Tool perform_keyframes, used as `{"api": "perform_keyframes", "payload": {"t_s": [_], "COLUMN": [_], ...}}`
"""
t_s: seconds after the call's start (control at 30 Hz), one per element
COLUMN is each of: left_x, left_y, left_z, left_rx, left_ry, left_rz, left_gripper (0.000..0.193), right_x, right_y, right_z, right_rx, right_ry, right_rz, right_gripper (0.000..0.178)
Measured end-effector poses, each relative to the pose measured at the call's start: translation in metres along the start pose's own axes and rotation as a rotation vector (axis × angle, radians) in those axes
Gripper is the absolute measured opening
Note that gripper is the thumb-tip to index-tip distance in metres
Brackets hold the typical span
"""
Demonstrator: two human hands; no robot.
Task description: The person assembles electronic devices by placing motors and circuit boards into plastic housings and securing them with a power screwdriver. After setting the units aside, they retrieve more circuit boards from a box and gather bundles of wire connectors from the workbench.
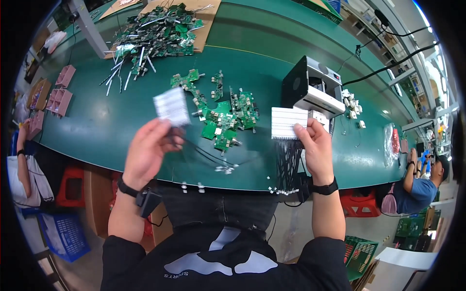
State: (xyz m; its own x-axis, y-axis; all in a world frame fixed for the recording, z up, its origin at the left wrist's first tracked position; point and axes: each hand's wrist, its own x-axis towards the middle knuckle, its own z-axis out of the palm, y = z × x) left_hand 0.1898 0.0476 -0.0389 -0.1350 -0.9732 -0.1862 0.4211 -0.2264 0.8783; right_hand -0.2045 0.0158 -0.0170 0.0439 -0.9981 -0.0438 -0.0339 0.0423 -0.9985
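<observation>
My left hand (pixel 147 151) pinches the lower edge of a white, ribbed card (pixel 172 105), blurred by motion. Thin black wires (pixel 204 153) with small white connectors trail from beside its fingers across the table's front part. In my right hand (pixel 318 151), a second white lined card (pixel 287 121) is held between thumb and fingers. Below that card hangs a dense bundle of black wires (pixel 287 162), with white connectors at the lower ends near the table edge. Between and beyond my hands lie several green circuit boards (pixel 221 119).
A large heap of circuit boards (pixel 162 34) lies on cardboard at the far left. A black and white machine (pixel 314 87) stands behind my right hand, with white parts (pixel 353 104) beside it. Pink trays (pixel 59 102) sit at the left. Other people work at both sides.
</observation>
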Motion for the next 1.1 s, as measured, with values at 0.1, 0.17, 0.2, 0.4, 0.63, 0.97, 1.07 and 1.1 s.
{"api": "perform_keyframes", "payload": {"t_s": [0.1,0.17,0.2,0.4,0.63,0.97,1.07,1.1], "left_x": [-0.004,-0.002,0.001,0.017,0.009,-0.019,-0.030,-0.035], "left_y": [0.008,0.006,0.006,-0.022,-0.068,-0.084,-0.078,-0.076], "left_z": [-0.019,-0.018,-0.012,0.048,0.107,0.121,0.116,0.108], "left_rx": [-0.062,-0.103,-0.065,0.316,0.464,0.387,0.409,0.380], "left_ry": [0.183,0.282,0.287,0.070,-0.224,-0.332,-0.341,-0.280], "left_rz": [0.176,0.256,0.229,0.023,-0.139,-0.218,-0.173,-0.170], "left_gripper": [0.033,0.033,0.032,0.031,0.026,0.025,0.025,0.025], "right_x": [-0.012,-0.028,-0.035,-0.066,-0.072,0.048,0.137,0.146], "right_y": [-0.005,-0.005,-0.005,-0.012,-0.020,-0.133,-0.128,-0.129], "right_z": [-0.019,-0.035,-0.046,-0.159,-0.201,0.015,0.032,0.050], "right_rx": [-0.047,0.043,0.093,0.065,0.038,0.142,0.422,0.430], "right_ry": [0.130,0.265,0.336,0.594,0.540,0.074,0.126,0.108], "right_rz": [-0.125,-0.217,-0.268,-0.316,-0.217,-0.272,-0.241,-0.240], "right_gripper": [0.017,0.017,0.017,0.015,0.018,0.028,0.027,0.027]}}
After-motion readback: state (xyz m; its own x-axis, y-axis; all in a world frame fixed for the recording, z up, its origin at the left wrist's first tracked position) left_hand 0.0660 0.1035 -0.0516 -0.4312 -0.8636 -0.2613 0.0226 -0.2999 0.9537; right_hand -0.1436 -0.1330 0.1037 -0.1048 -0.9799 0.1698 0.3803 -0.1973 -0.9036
